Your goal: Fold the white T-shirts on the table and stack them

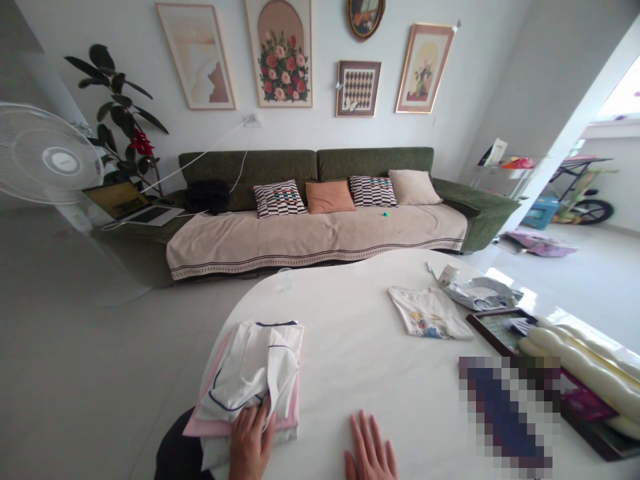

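Pressing down: left hand, open-palmed, is lying on a rumpled white navy-piped cloth garment, not yet folded, atop a folded pink cloth garment at the white oval desk's near-left edge. Right hand is resting open, flat on the desk. A folded white printed T-shirt is lying well apart, already done.

Colours: table and sofa.
Table white. At its near left edge, a white top with navy piping lies over a pink garment. Toward the far right edge, a white tee with a multicolour print. Sofa dark green; throw beige with dark border stripes. Check cushions black-and-white; orange cushion; cream cushion.
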Demonstrator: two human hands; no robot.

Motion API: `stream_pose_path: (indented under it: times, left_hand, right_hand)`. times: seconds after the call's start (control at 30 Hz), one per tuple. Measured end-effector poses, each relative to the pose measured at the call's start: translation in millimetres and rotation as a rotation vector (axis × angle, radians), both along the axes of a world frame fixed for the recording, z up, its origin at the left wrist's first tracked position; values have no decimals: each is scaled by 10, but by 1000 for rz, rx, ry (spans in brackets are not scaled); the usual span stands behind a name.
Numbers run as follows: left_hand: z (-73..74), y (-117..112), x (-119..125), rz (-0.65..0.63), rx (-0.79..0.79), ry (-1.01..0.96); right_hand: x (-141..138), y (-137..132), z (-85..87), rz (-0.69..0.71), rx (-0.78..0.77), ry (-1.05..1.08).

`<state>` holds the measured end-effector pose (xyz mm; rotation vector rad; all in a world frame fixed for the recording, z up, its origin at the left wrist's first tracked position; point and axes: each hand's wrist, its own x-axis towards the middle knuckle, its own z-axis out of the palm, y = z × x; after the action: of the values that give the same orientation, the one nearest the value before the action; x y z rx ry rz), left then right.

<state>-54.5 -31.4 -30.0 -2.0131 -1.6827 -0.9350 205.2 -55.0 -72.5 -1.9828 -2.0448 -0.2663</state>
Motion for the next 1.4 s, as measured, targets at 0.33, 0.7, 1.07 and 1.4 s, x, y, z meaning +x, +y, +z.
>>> stream_pose_path:
  times: [0.33, 0.7, 1.07, 1.4]
  left_hand:
    - [38, 4, 22, 11, 36, 39]
    - [53, 1, 18, 25, 21, 68]
    - [83, 11, 16, 14, -14, 44]
    - [1326, -368, 375, -344, -612, 76]
  right_hand:
    - [3, -6, 0, 13, 5, -24]
    - [24, -3, -44, 32, 35, 78]
    - [23, -24, 21, 53, -25, 123]
    - [-61, -32, 1142, 344, -277, 279]
